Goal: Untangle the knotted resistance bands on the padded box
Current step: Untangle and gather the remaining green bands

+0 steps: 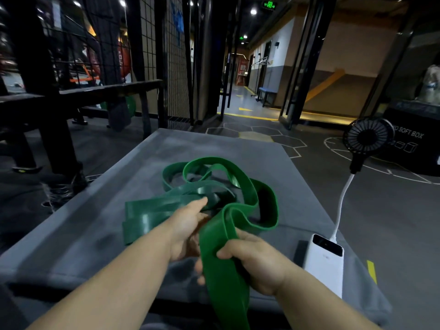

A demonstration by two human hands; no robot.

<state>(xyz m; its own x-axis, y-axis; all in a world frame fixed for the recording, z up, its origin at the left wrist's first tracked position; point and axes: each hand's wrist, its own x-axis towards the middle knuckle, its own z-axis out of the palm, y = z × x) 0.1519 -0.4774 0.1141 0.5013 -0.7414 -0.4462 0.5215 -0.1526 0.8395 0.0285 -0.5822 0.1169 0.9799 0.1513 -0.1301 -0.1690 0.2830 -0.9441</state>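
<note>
Clutching a green band [221,270] in our right hand [257,263], we touch the tangle [209,186] with our left hand [188,229], grip unclear.

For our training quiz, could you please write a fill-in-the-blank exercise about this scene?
The right hand grips a wide ____ band.
The tangled bands lie on a ____ padded box.
The white power bank lies to the ____ of the right hand.
A white cable joins the power bank to a black ____.
Missing: green; grey; right; fan.
</note>
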